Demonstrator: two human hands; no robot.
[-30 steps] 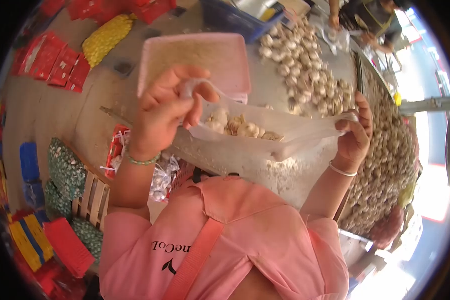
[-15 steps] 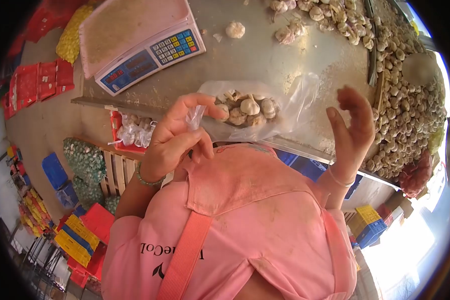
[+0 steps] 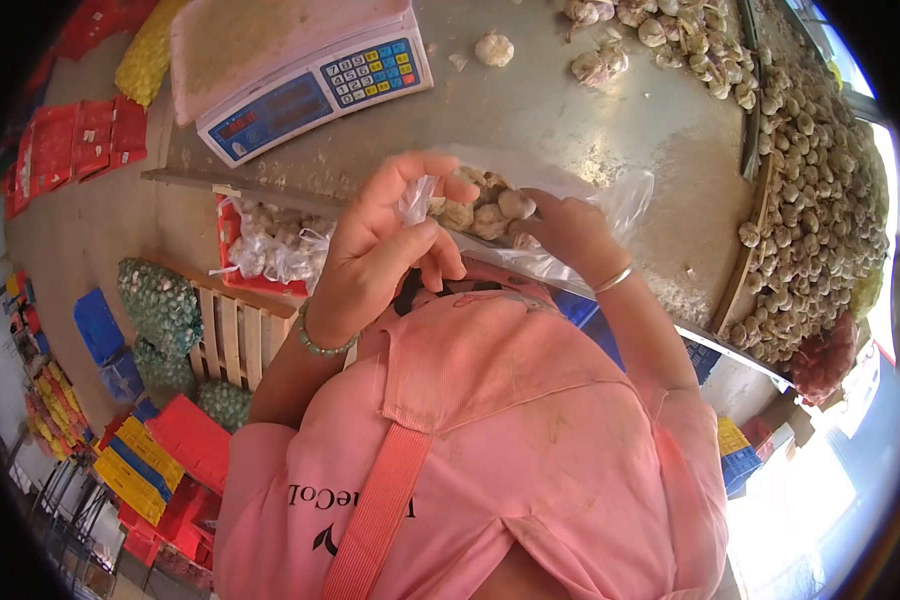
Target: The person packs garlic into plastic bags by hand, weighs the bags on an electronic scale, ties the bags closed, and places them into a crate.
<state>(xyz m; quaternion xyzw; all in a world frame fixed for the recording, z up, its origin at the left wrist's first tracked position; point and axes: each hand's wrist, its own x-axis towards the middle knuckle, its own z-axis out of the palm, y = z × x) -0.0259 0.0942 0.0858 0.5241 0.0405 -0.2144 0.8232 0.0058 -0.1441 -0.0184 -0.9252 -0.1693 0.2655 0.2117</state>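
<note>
A clear plastic bag [image 3: 625, 205] with several garlic bulbs [image 3: 490, 220] in it lies at the table's near edge, in front of my chest. My left hand [image 3: 375, 245] is closed, pinching a gathered bit of the bag's left side between thumb and fingers. From the right, my right hand [image 3: 575, 235] reaches over the bag. Its curled fingertips are closed against a pale garlic bulb [image 3: 515, 204] at the right of the pile; the far side of the grip is partly hidden.
A digital scale [image 3: 315, 90] stands at the back left of the metal table [image 3: 540, 110]. One loose bulb [image 3: 494, 49] lies beside it. More garlic [image 3: 695, 45] is at the back, with a large heap [image 3: 820, 200] at right. A red crate [image 3: 230, 230] with bagged garlic sits below left.
My right hand has moved left from empty air at the right onto the garlic in the bag. The left hand keeps its pinch on the bag. The whole view has shifted slightly.
</note>
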